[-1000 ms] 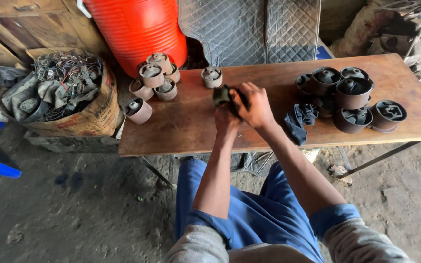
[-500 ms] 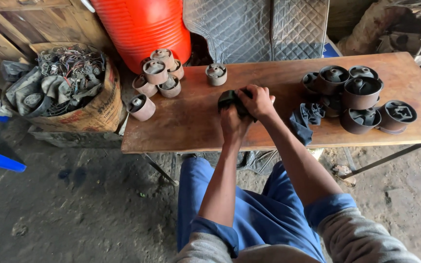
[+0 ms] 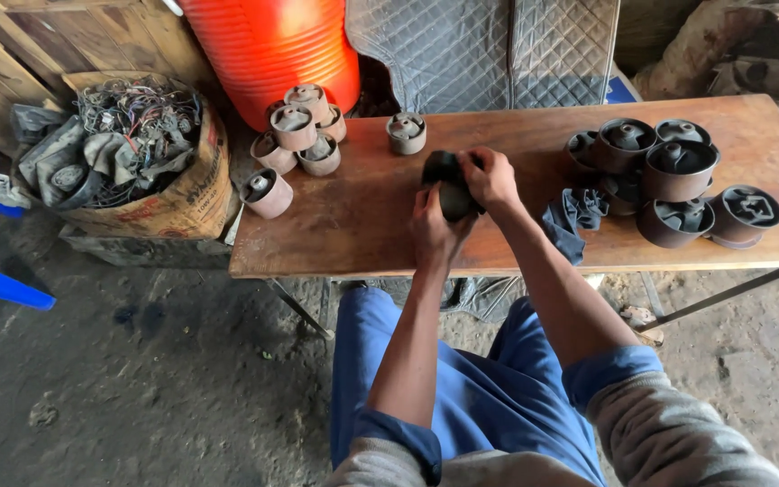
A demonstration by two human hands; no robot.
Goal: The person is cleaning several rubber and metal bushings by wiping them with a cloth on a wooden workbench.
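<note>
A: We see the left hand (image 3: 432, 225) and right hand (image 3: 490, 176) both closed around the dark round rubber bushing (image 3: 448, 185), above the brown wooden plank table (image 3: 362, 216).

B: Against the earlier frame, we note no change in grip or place.

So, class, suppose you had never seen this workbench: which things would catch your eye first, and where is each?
First the big orange barrel at the back, left of the wooden bench. Then the two hands at the bench's middle, the left hand and right hand both gripping a dark round bushing. Rusty bushings cluster at the bench's left end, darker ones pile at its right end.
</note>
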